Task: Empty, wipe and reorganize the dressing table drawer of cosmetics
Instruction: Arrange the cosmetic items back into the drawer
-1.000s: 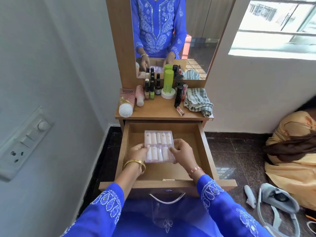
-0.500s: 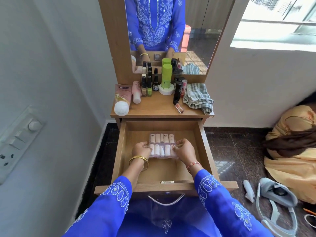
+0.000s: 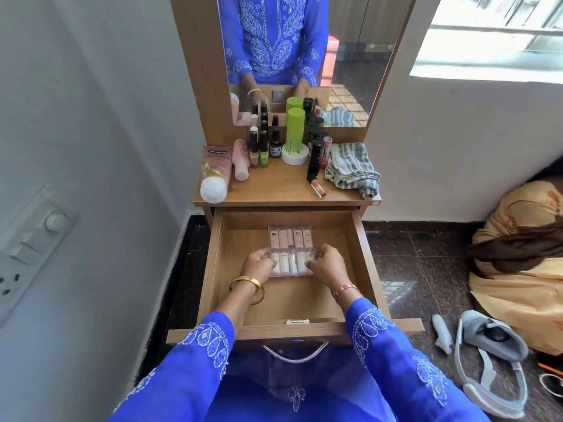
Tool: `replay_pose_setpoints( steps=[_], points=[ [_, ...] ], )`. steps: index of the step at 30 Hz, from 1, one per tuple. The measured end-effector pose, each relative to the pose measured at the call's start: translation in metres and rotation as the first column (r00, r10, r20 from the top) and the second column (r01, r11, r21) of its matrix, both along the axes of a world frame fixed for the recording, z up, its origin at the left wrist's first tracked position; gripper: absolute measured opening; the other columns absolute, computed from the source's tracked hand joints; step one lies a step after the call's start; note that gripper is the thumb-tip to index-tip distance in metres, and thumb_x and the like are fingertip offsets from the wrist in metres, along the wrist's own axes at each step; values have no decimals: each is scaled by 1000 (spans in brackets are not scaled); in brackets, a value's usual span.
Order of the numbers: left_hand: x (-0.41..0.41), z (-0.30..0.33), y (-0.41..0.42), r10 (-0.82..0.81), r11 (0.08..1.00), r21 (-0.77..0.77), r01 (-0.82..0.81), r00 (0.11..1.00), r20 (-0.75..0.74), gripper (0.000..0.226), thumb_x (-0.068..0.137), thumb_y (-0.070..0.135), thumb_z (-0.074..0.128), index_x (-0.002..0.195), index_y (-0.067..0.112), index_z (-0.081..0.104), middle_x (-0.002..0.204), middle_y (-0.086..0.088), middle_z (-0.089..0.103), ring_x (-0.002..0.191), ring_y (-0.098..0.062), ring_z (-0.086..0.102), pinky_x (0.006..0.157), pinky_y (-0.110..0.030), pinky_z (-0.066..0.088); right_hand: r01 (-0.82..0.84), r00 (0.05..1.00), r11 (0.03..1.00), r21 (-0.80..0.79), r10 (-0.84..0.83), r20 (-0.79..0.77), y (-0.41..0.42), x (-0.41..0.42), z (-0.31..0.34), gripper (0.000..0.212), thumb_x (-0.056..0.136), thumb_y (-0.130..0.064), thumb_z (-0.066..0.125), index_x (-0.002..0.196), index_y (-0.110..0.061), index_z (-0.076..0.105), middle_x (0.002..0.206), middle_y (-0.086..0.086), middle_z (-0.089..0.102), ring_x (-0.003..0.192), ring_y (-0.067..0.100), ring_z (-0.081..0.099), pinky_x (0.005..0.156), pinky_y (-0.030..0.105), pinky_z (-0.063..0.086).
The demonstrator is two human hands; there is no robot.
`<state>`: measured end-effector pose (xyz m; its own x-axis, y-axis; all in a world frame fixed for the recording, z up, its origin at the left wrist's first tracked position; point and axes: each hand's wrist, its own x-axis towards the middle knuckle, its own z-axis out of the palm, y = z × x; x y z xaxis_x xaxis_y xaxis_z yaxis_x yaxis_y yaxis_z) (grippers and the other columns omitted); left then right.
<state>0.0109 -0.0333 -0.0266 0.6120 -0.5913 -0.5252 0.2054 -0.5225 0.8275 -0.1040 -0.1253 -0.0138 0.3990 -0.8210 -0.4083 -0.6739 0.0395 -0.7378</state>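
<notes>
A white switch panel (image 3: 29, 239) sits on the wall at the far left. On the desk (image 3: 274, 190), near its left edge, a pink lotion tube (image 3: 214, 173) lies with its white cap toward the front edge, and a smaller pink tube (image 3: 240, 159) lies just beside it. Next come upright nail polish bottles (image 3: 259, 150) and a small dark dropper bottle (image 3: 274, 144) close to the mirror (image 3: 304, 56), then a tall green bottle (image 3: 295, 129) standing on a flat white jar (image 3: 294, 155) near the middle of the back edge. To the right of these stands a black tube (image 3: 315, 159), with a lip gloss (image 3: 317, 187) lying in front of it, and a striped grey cloth (image 3: 352, 169) is bunched at the right edge. Below the desk the drawer (image 3: 219, 269) is pulled open. A clear case of small white bottles (image 3: 291, 248) lies on the drawer floor toward the middle back, its long sides running front to back. The left hand (image 3: 259, 264) curls its fingers around the case's near left corner, and the right hand (image 3: 327, 263) grips the near right corner, so the two hands are apart with the case between them. On the floor at the far right lie a white controller (image 3: 441, 333), a grey headset (image 3: 493, 336) and a heap of yellow and brown fabric (image 3: 524, 254).
</notes>
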Motion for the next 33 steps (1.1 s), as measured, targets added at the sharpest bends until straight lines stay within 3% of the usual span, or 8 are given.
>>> replay_pose_setpoints(
  steps=[8,12,17,22,25,28,33],
  points=[
    [0,1,1,-14,1000,6,14,999,47,40,87,2,49,126,8,52,120,-8,59,105,-23,56,96,-35,45,-32,998,997,-64,29,-47,0,0,-1,47,84,-4,59,129,-3,48,128,15,57,119,29,54,101,34,44],
    [-2,9,6,49,997,-61,-41,991,127,38,89,4,48,127,6,50,130,-9,55,121,-23,51,95,-26,38,-91,995,959,-269,74,-71,6,0,1,41,82,-7,58,123,-8,54,121,13,61,113,29,56,98,38,47],
    [4,23,19,271,946,-230,-230,949,164,24,88,5,50,105,16,62,108,-6,65,103,-19,59,95,-38,48,-235,966,827,-511,256,-31,27,6,14,30,84,-7,57,114,-9,59,114,8,61,108,26,52,89,28,41],
    [39,52,29,489,808,-408,-425,870,61,22,86,-1,48,92,16,60,86,0,62,71,-8,56,65,-22,47,-320,893,650,-689,450,9,46,53,55,33,85,-10,55,118,-11,57,116,8,57,109,24,50,91,28,41],
    [66,70,33,578,718,-457,-526,815,-30,20,86,-3,47,91,13,59,76,0,58,61,-8,51,56,-19,42,-418,828,474,-775,550,-110,52,94,85,41,85,-12,55,125,-8,50,124,14,50,112,31,47,93,39,45],
    [84,81,38,591,699,-468,-541,805,-47,21,88,-1,45,100,11,56,69,2,54,60,-8,48,56,-19,40,-509,793,339,-791,544,-276,54,131,100,51,84,-14,56,133,-11,42,133,18,42,116,37,45,89,46,48],
    [104,83,43,598,708,-420,-568,798,-71,26,86,4,49,110,5,59,80,-2,59,76,-17,56,58,-22,41,-627,749,292,-722,479,-457,50,153,100,58,87,-16,57,139,-11,31,140,18,32,118,36,45,84,40,51]
  ],
)
